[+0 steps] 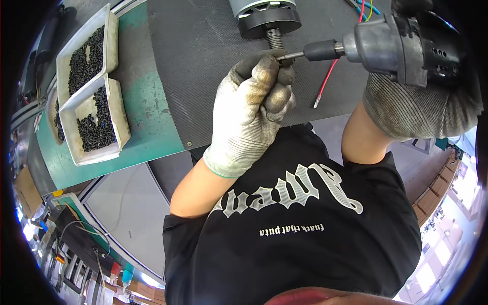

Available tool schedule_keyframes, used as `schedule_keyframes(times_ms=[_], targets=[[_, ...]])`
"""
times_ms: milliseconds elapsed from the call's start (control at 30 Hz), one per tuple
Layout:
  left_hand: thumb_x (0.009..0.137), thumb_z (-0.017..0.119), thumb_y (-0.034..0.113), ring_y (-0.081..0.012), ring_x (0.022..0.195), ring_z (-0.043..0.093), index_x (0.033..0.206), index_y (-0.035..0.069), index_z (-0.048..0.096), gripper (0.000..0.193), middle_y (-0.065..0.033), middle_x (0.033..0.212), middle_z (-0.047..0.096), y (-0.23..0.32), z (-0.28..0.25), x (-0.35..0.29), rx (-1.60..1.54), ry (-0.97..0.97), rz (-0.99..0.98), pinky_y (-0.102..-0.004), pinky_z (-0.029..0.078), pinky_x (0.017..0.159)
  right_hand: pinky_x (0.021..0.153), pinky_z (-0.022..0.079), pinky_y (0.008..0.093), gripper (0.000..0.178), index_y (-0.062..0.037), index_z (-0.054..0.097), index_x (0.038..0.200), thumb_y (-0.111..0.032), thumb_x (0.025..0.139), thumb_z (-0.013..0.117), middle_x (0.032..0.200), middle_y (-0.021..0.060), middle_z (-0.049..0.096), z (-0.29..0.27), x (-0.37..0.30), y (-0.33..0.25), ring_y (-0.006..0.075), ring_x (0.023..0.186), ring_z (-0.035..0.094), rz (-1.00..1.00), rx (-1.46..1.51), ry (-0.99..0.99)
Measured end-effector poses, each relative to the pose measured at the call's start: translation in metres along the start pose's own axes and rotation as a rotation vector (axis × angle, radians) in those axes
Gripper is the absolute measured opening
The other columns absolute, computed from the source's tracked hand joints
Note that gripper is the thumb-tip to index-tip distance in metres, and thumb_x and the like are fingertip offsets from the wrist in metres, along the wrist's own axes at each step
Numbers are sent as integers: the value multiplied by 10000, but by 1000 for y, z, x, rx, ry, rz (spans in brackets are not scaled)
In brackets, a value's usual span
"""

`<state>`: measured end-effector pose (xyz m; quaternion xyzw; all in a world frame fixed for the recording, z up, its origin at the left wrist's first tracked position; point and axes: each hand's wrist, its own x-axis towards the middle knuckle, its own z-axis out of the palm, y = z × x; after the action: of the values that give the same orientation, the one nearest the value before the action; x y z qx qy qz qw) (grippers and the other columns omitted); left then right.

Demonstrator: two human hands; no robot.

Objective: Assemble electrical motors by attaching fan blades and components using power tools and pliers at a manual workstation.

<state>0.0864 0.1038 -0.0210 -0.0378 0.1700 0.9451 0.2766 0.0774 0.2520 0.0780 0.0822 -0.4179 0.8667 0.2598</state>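
A motor (262, 7) with a pale round body and a black end flange lies at the top middle, its threaded metal shaft (275, 39) pointing toward me. My left hand (246, 114), in a grey-white glove with dark-stained fingertips, is closed around the shaft's near end. Whether a small part is also pinched there is hidden by the fingers. My right hand (417, 109), gloved too, grips a power screwdriver (376, 48) with a grey metal head and black body. Its bit (292, 56) points left and meets the shaft's end at my left fingertips.
Two white trays (122, 127) of small black parts stand on the green bench top (147, 101) at the left. Black ribbed matting (188, 66) lies under the motor. A red wire (325, 84) with a metal terminal runs across it. Blue-handled pliers (367, 7) lie at the top right.
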Motion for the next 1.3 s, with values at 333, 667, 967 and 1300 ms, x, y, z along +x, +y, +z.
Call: schedule_keyframes(times_ms=[333, 667, 967, 1300], targets=[[988, 585, 236, -31, 526, 364, 1158, -29, 601, 315, -54, 900, 615, -5, 7, 0, 152, 160, 38, -170, 338, 491, 953, 512, 393, 322, -21, 556, 1199, -267, 998, 503, 1141, 94, 580, -13, 9, -2, 198, 1021, 581, -33, -53, -19], [1005, 558, 201, -37, 516, 413, 1056, -25, 599, 235, -63, 822, 627, -15, 12, 0, 101, 240, 67, -191, 368, 504, 945, 515, 383, 329, -14, 558, 1195, -270, 992, 516, 1145, 95, 579, -15, 13, -1, 200, 1027, 580, -68, -109, -25], [1032, 485, 313, -68, 502, 415, 967, 2, 564, 327, -18, 700, 522, -3, -1, -2, -40, 76, -338, -243, 386, 501, 937, 519, 373, 337, -8, 559, 1191, -273, 987, 527, 1148, 96, 577, -7, 7, 7, 202, 1033, 579, -119, -170, -22], [1029, 495, 210, -103, 726, 504, 1106, -11, 551, 241, -68, 893, 579, -8, -6, 33, -3, 161, -103, -265, 466, 665, 958, 534, 441, 303, -16, 571, 1258, -179, 1024, 468, 1235, 136, 583, -7, 37, 45, 257, 1102, 597, -151, 517, -78]])
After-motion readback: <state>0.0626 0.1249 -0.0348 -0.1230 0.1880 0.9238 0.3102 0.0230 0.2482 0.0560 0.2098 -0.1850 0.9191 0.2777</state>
